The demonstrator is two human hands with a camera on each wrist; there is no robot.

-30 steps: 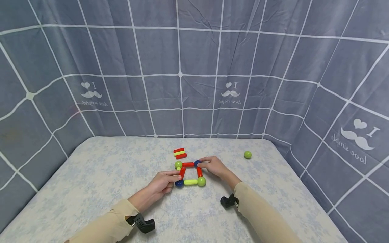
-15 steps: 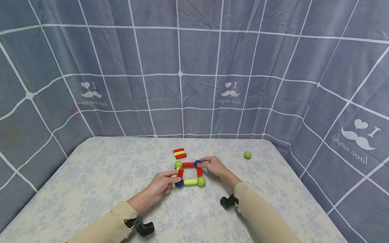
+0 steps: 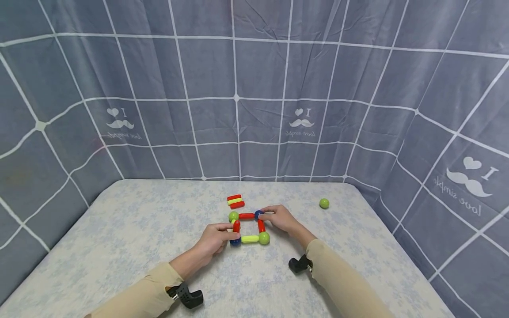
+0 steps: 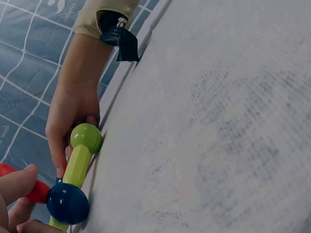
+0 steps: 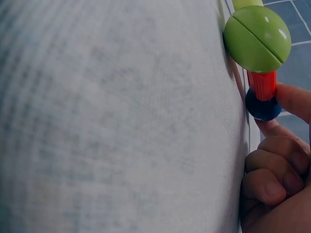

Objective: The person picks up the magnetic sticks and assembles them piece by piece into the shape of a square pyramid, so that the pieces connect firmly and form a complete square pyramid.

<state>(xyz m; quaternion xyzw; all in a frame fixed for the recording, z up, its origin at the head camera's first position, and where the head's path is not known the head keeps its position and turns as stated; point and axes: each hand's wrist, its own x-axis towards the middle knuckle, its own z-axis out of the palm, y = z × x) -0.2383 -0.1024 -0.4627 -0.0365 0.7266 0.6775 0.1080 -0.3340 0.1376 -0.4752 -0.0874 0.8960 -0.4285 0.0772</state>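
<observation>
1. My left hand (image 3: pixel 212 242) pinches a smooth red plastic-looking rod (image 3: pixel 236 226), rising from the glossy dark-blue near-left ball (image 3: pixel 235 241).
2. My right hand (image 3: pixel 281 219) pinches the glossy dark-blue far-right ball (image 3: pixel 258 214).
3. Both balls are corners of the four-sided rod-and-ball frame (image 3: pixel 250 239) on the pale, blue-patterned desk (image 3: pixel 159 212).
4. I'd expect light, stiff, slightly slick parts: grip rods mid-length, balls by their sides.

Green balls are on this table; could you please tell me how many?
3: the far-left ball and the near-right ball sit at corners of the rod frame; the loose ball lies apart, toward the right side of the table.
</observation>
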